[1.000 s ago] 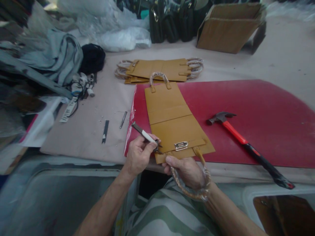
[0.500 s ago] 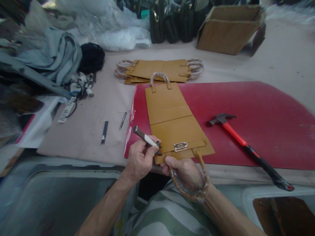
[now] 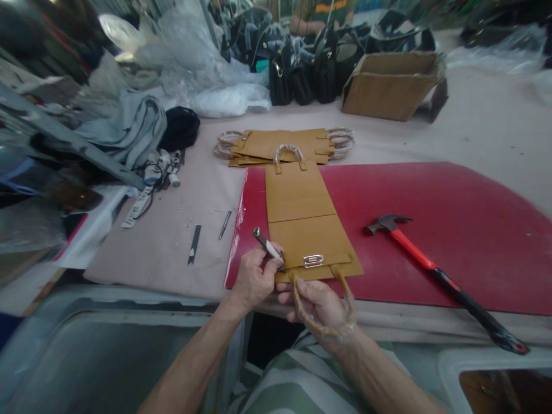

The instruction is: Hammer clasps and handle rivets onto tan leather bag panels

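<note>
Now, in the head view, the lower end of the tan panel, left of the hammer, has been shifted slightly away from it. This end is grasped by the right hand; a slim tool is gripped by the left hand.

Tan bag panel, seemingly leather, flat on red board

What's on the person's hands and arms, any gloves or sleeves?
No gloves on the left hand or right hand. No sleeves in view on the left forearm or right forearm. No visible markings.
</note>
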Demonstrator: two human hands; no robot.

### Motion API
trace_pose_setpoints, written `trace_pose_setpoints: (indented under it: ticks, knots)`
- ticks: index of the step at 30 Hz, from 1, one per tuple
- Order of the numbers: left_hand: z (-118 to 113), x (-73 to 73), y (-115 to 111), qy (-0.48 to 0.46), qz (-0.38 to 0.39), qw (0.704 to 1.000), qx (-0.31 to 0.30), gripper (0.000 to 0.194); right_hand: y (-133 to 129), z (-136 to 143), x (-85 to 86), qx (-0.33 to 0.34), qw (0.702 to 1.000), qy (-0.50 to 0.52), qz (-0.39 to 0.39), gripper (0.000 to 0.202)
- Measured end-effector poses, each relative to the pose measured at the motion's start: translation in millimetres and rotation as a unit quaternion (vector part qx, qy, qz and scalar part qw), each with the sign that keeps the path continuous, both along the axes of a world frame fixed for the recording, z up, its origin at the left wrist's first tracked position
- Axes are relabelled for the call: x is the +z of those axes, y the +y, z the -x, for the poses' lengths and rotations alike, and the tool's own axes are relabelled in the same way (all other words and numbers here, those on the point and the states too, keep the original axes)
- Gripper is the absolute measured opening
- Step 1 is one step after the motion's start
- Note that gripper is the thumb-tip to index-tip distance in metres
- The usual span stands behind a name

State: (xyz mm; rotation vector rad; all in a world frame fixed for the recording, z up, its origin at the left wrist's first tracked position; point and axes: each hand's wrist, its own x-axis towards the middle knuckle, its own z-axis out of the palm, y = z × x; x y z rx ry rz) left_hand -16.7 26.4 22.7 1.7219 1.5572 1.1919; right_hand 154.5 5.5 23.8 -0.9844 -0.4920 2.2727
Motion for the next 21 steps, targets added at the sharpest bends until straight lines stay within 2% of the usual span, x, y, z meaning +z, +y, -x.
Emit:
trace_pose_setpoints:
  ticks: [4,8,11,13,15,16,17,18,19,20,21]
  knots:
    - [-3.4,-9.0,-4.2,0.060,-0.076,0.995,-0.031,0.014,-21.4,-8.4,-1.7,-0.024,0.996,0.060,0.060,0.041]
    - [-7.2,-16.6,-8.0,0.074,-0.132,0.987,-0.053,0.015,-45.6,-20.1,-9.6,-0.042,0.994,0.013,0.098,0.041]
    - [-9.5,-20.9,-9.4,0.068,-0.153,0.985,-0.048,0.015,-57.5,-43.7,-12.2,0.025,0.991,-0.063,0.119,0.038]
    - [-10.9,-22.6,-10.0,0.057,-0.160,0.985,-0.038,0.015,-54.8,-71.1,-6.6,0.096,0.986,-0.118,0.064,0.040]
    - [-12.0,-22.8,-10.3,0.047,-0.159,0.986,-0.033,0.014,-39.9,-105.5,3.9,0.123,0.964,-0.224,-0.072,0.042]
    - [-12.3,-22.4,-10.4,0.044,-0.155,0.986,-0.034,0.014,-28.2,-123.6,9.3,0.106,0.927,-0.316,-0.170,0.042]
    - [-12.5,-21.7,-10.4,0.044,-0.149,0.987,-0.038,0.013,-14.5,-141.0,13.9,0.072,0.863,-0.423,-0.265,0.042]
    - [-12.7,-20.9,-10.4,0.045,-0.141,0.988,-0.042,0.014,0.1,-157.0,16.9,0.018,0.772,-0.533,-0.346,0.042]
    - [-12.7,-20.0,-10.5,0.046,-0.131,0.989,-0.046,0.014,14.6,-171.1,18.1,-0.026,0.667,-0.618,-0.415,0.042]
    - [-12.8,-19.1,-10.5,0.047,-0.121,0.990,-0.048,0.015,28.1,-182.9,17.5,-0.023,0.569,-0.678,-0.464,0.044]
    - [-13.0,-18.3,-10.7,0.048,-0.111,0.992,-0.047,0.015,39.9,-192.6,15.5,-0.009,0.485,-0.725,-0.488,0.044]
